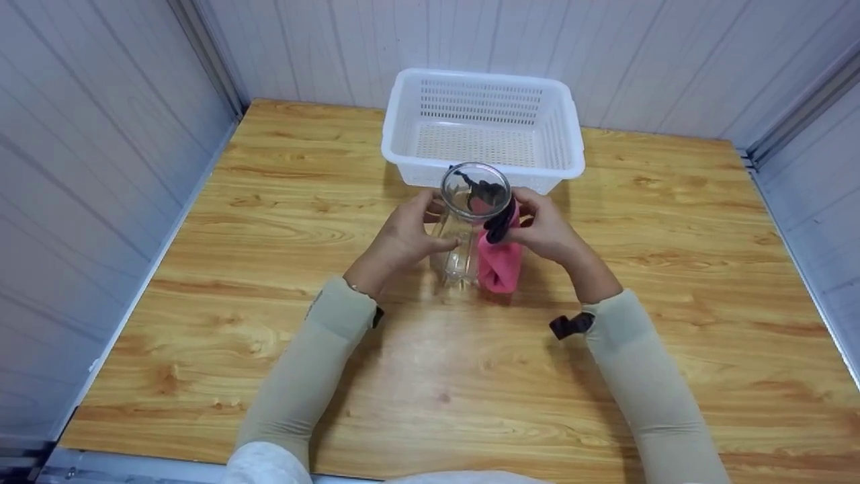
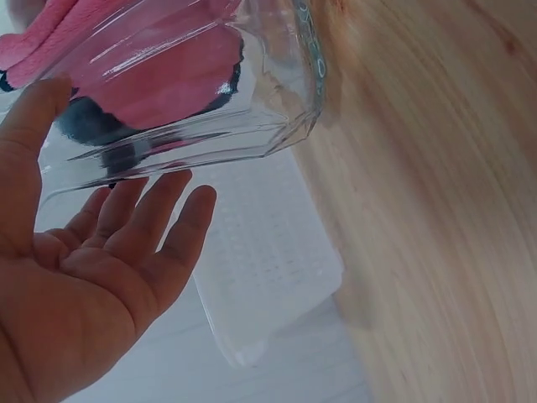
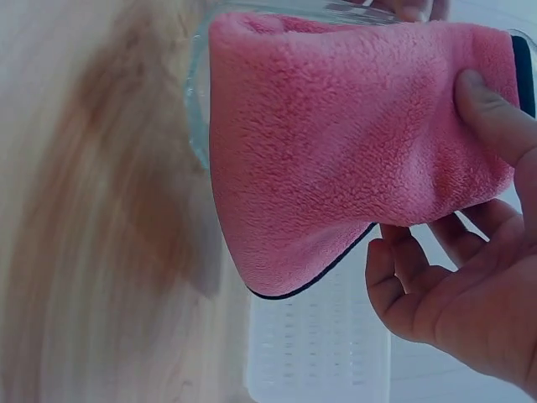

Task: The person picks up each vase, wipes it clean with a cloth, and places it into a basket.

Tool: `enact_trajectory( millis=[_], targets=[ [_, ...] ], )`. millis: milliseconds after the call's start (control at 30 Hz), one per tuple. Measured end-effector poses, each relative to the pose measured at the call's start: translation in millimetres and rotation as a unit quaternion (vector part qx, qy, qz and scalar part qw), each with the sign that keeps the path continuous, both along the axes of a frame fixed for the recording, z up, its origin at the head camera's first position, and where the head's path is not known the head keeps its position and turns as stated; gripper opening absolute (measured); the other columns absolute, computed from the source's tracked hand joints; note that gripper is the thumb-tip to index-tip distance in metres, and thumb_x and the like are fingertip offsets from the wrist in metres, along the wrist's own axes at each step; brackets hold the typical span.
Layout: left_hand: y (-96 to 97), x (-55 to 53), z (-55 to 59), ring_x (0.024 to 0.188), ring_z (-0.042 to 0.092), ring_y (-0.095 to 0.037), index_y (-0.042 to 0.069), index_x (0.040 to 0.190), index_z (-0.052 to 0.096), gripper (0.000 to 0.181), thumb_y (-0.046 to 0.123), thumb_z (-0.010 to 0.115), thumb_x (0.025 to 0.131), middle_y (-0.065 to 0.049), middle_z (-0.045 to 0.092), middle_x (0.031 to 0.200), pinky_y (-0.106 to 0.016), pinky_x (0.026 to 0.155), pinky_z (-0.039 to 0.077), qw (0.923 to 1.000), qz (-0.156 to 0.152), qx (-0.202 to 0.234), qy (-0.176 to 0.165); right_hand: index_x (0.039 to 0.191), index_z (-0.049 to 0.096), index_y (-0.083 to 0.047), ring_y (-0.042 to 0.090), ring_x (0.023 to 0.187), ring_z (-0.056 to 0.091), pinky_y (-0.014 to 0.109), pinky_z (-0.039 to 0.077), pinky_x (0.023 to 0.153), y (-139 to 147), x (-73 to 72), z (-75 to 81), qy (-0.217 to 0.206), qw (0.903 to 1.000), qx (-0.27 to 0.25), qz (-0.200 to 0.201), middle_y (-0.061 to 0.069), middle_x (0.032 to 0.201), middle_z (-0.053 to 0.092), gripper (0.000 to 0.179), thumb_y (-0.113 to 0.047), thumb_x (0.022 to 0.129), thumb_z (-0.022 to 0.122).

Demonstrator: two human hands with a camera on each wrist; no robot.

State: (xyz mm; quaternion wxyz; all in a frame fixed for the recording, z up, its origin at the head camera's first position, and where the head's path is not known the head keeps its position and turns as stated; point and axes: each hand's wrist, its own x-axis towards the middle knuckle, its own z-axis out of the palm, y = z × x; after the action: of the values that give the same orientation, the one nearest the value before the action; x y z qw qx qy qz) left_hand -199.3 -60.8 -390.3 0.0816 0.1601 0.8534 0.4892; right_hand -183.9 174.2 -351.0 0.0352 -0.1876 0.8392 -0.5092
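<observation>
A tall clear glass jar (image 1: 457,252), its round rim facing up, stands between the two hands in the head view. My left hand (image 1: 408,232) holds its left side, the thumb on the near face and the fingers round the back. Against the jar's right side lies a folded pink cloth (image 3: 361,126) with dark edging. My right hand (image 1: 547,228) grips this cloth, thumb on its outer face and fingers at its edge. Through the glass, pink and dark cloth (image 2: 168,84) shows in the left wrist view.
Behind the jar, a white plastic basket (image 1: 574,144) with slotted walls stands on the wood-grain table (image 1: 430,390), close to the back wall. Pale panel walls (image 1: 114,134) enclose the table at the left, back and right.
</observation>
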Motion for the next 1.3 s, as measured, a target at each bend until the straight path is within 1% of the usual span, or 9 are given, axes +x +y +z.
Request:
enact_trajectory(
  millis=[167,267,467,667,800,967,1100,1233,1300],
  targets=[
    [-1.5,-1.5,-0.8,0.114,0.060,-0.022,0.013,0.126,0.049,0.065,0.016,0.084,0.072,-0.008,0.062,0.119,-0.032,0.104,0.048,0.9997,-0.006,0.013,0.020,0.115,0.059,0.010,0.005,0.077,0.050,0.021,0.049,0.066,-1.9,0.1,3.1,-0.005,0.9998,-0.018,0.002,-0.011,0.077,0.055,0.039,0.004,0.078,0.070],
    [-1.3,-1.5,-1.9,0.112,0.060,-0.020,0.014,0.124,0.051,0.062,0.016,0.084,0.071,-0.008,0.062,0.118,-0.030,0.103,0.049,0.9994,-0.005,0.013,0.032,0.114,0.059,0.010,0.006,0.078,0.050,0.024,0.048,0.068,-2.8,1.1,3.9,-0.005,1.0000,-0.003,-0.001,-0.010,0.078,0.055,0.038,0.004,0.078,0.070],
    [-0.5,0.2,-4.0,0.114,0.059,-0.019,0.017,0.121,0.051,0.059,0.017,0.084,0.072,-0.004,0.062,0.117,-0.036,0.105,0.048,0.9995,-0.003,0.021,0.023,0.105,0.062,0.007,0.008,0.075,0.051,0.021,0.049,0.067,-3.3,2.7,0.5,0.002,0.9989,0.047,-0.006,-0.005,0.077,0.056,0.030,0.004,0.077,0.071],
    [-1.8,-0.1,-3.2,0.114,0.059,-0.021,0.018,0.120,0.052,0.059,0.018,0.085,0.071,-0.008,0.062,0.119,-0.038,0.104,0.049,0.9999,0.005,0.015,0.007,0.094,0.061,0.009,0.013,0.073,0.051,0.017,0.043,0.062,-3.0,2.9,-14.1,-0.004,0.9962,0.087,0.007,0.005,0.077,0.059,0.021,0.008,0.074,0.067],
    [-1.1,-1.0,-2.5,0.115,0.058,-0.022,0.019,0.122,0.052,0.061,0.017,0.085,0.071,-0.009,0.061,0.122,-0.040,0.105,0.048,0.9999,0.004,0.016,-0.002,0.089,0.060,0.009,0.014,0.072,0.050,0.016,0.041,0.060,0.3,0.4,-25.2,-0.015,0.9959,0.088,0.010,0.003,0.076,0.058,0.019,0.010,0.072,0.067],
    [0.7,-1.7,-3.4,0.117,0.057,-0.022,0.019,0.124,0.051,0.062,0.017,0.084,0.072,-0.008,0.062,0.123,-0.040,0.106,0.047,0.9999,0.000,0.013,0.001,0.091,0.060,0.007,0.012,0.070,0.051,0.016,0.043,0.058,7.7,-9.5,-43.2,-0.033,0.9965,0.076,0.011,0.001,0.078,0.058,0.021,0.012,0.072,0.066],
    [0.9,-0.8,-3.2,0.119,0.058,-0.022,0.020,0.124,0.049,0.061,0.019,0.083,0.074,-0.006,0.063,0.123,-0.040,0.107,0.047,0.9999,-0.003,0.010,0.003,0.096,0.061,0.004,0.012,0.074,0.055,0.018,0.048,0.061,13.8,-19.1,-57.1,-0.045,0.9960,0.077,0.007,0.005,0.085,0.062,0.025,0.009,0.073,0.069],
    [0.3,-0.3,-3.5,0.119,0.058,-0.023,0.019,0.124,0.048,0.059,0.018,0.082,0.075,-0.007,0.062,0.123,-0.041,0.107,0.047,0.9999,-0.003,0.009,0.009,0.101,0.062,0.001,0.012,0.080,0.056,0.024,0.050,0.069,14.6,-19.8,-50.9,-0.033,0.9982,0.051,0.005,0.004,0.089,0.066,0.028,0.005,0.074,0.071],
    [-0.1,-0.6,-4.5,0.119,0.057,-0.024,0.018,0.124,0.048,0.059,0.018,0.082,0.075,-0.009,0.062,0.123,-0.041,0.107,0.046,0.9999,-0.005,0.008,0.010,0.104,0.063,0.001,0.012,0.081,0.055,0.027,0.051,0.071,10.5,-14.0,-36.5,-0.019,0.9991,0.038,0.005,0.001,0.087,0.065,0.030,0.005,0.075,0.070]
  ],
)
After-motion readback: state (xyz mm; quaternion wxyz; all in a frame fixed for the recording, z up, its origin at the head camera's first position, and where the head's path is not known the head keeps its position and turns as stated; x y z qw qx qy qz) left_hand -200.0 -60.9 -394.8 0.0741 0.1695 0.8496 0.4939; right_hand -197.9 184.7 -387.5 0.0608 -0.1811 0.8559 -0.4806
